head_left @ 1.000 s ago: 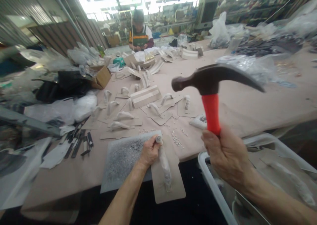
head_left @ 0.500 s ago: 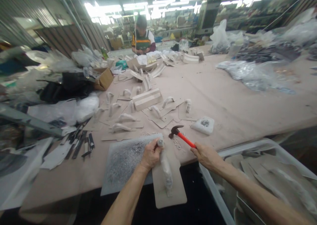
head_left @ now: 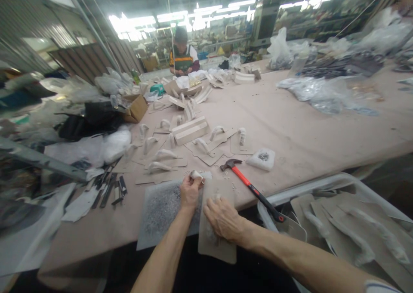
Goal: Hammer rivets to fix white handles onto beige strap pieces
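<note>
My left hand [head_left: 189, 194] is closed on a short metal cylinder [head_left: 196, 175] with a pale side, held near the top of a beige panel [head_left: 217, 252]. With fingers curled, my right hand [head_left: 222, 217] grips the plastic-wrapped handle on that panel, covering most of it. The panel overhangs the table's front edge beside a grey, speckled sheet [head_left: 155, 215]. A claw hammer [head_left: 247, 181] with a red and black handle lies to the right, its handle end by a crate. Small white pieces [head_left: 227, 183] are scattered near its head.
Several beige panels with wrapped handles [head_left: 166, 154] lie beyond my hands. A plastic bag of small metal parts [head_left: 263, 158] rests to the right. A translucent crate [head_left: 342, 179] holds more panels. Dark strips [head_left: 106, 189] lie left. A co-worker [head_left: 182, 58] sits across the table.
My right hand has let go of the hammer, which now lies on the table, and has moved left onto the panel's handle. The cylinder in my left hand has tilted and shifted left.
</note>
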